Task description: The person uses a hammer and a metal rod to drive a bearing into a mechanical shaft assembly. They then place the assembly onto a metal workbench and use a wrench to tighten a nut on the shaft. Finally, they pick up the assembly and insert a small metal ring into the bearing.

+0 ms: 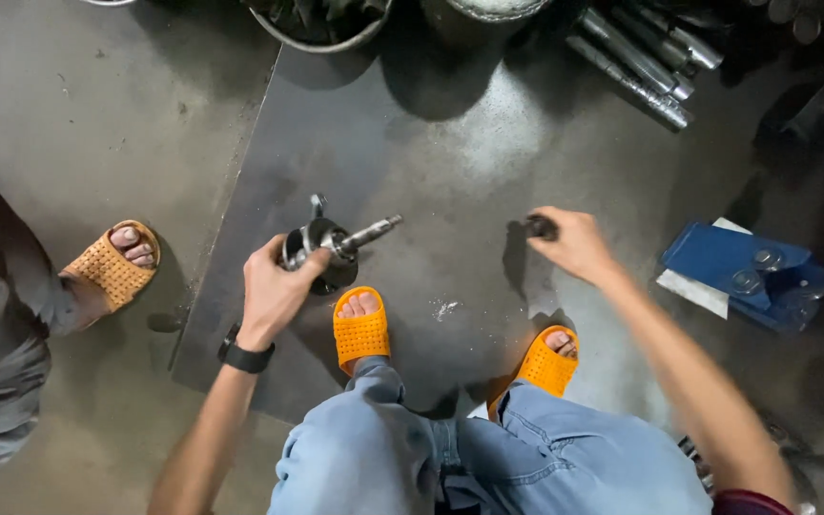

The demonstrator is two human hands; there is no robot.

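Hands first: our left hand (274, 291) is shut tight around a round metal part with a shaft (336, 243) sticking out to the right, held just over the dark steel plate (450, 143) near our left orange sandal (361, 334). Our right hand (574, 243) has its fingers curled closed on a small dark piece (540, 227) (too blurry for us to say what it is). We think it goes best if we keep the heavy part steady and low, well away from our toes. To the right lies a flat blue box (746, 272) on a white sheet (693, 294); we cannot make out any label on it. Far right, grey metal rods (641, 62) lie together. Another person's sandal (112, 267) rests at the left.
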